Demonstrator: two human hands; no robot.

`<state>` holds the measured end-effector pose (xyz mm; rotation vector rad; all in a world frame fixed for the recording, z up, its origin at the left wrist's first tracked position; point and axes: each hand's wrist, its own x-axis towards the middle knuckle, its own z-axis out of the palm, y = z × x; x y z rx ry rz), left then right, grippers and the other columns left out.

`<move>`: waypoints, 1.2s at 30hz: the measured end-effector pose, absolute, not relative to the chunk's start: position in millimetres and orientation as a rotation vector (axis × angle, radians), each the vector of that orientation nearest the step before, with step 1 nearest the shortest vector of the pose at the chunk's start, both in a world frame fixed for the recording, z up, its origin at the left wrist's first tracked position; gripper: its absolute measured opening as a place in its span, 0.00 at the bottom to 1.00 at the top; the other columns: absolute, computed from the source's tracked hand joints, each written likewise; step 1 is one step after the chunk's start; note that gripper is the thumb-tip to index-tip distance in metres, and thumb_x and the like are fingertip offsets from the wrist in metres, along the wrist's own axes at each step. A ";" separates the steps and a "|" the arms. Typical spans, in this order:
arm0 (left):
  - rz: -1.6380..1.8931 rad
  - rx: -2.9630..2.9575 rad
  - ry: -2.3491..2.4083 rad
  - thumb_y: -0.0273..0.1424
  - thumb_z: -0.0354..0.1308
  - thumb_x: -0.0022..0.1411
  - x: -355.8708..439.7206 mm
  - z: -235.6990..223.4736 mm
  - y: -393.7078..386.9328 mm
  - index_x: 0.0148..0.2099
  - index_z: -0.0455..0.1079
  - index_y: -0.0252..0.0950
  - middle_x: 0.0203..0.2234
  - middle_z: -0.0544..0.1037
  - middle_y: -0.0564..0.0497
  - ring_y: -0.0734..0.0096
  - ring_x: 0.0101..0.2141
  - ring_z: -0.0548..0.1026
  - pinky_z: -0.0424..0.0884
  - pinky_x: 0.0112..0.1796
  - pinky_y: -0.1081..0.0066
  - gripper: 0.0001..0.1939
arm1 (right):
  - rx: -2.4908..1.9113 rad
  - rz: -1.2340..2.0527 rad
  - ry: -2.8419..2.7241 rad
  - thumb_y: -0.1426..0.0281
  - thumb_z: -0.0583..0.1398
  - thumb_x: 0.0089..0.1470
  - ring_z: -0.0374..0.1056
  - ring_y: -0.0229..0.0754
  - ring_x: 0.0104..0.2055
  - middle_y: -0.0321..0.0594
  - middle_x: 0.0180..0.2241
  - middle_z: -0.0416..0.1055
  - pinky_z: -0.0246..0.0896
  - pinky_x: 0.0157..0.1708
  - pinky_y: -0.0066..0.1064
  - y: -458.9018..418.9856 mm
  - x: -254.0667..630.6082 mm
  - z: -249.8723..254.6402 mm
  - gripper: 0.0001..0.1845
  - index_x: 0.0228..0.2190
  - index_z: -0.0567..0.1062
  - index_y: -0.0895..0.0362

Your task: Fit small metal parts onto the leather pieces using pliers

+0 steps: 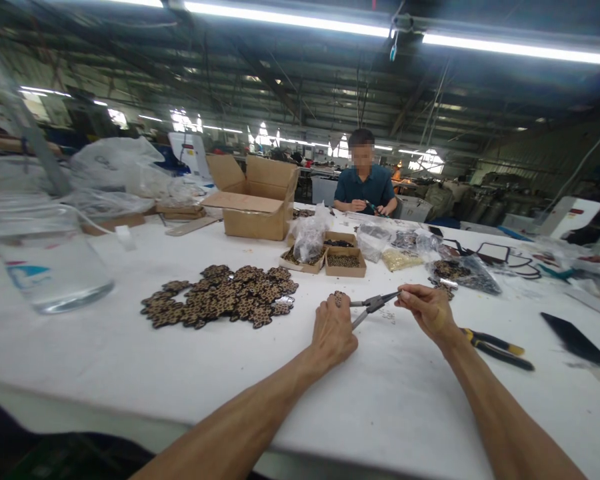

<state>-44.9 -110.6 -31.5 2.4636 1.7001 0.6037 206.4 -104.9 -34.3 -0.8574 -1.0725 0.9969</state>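
My left hand point(334, 330) is closed around the handles of small metal pliers point(373, 305), and a dark patterned piece point(339, 297) shows at its fingertips. The pliers' tip points right toward my right hand point(427, 309), which is pinched at that tip on something too small to make out. Both hands hover just above the white table point(130, 360). A pile of several dark brown, leopard-patterned flat pieces point(223, 303) lies to the left of my left hand.
Yellow-handled pliers point(497, 348) and a black flat object point(577, 339) lie at right. Small cardboard trays point(345, 261), plastic bags point(310, 237) and an open carton point(255, 200) stand behind. A clear jar point(45, 257) is at left. Another person point(364, 187) works across the table.
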 end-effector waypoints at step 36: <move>0.710 2.550 1.692 0.22 0.60 0.47 -45.1 -31.0 -114.3 0.58 0.59 0.35 0.49 0.68 0.39 0.52 0.48 0.66 0.65 0.49 0.57 0.34 | -0.832 0.934 -1.208 0.65 0.75 0.43 0.76 0.48 0.31 0.41 0.26 0.79 0.72 0.36 0.41 -117.0 211.0 -24.5 0.15 0.35 0.85 0.56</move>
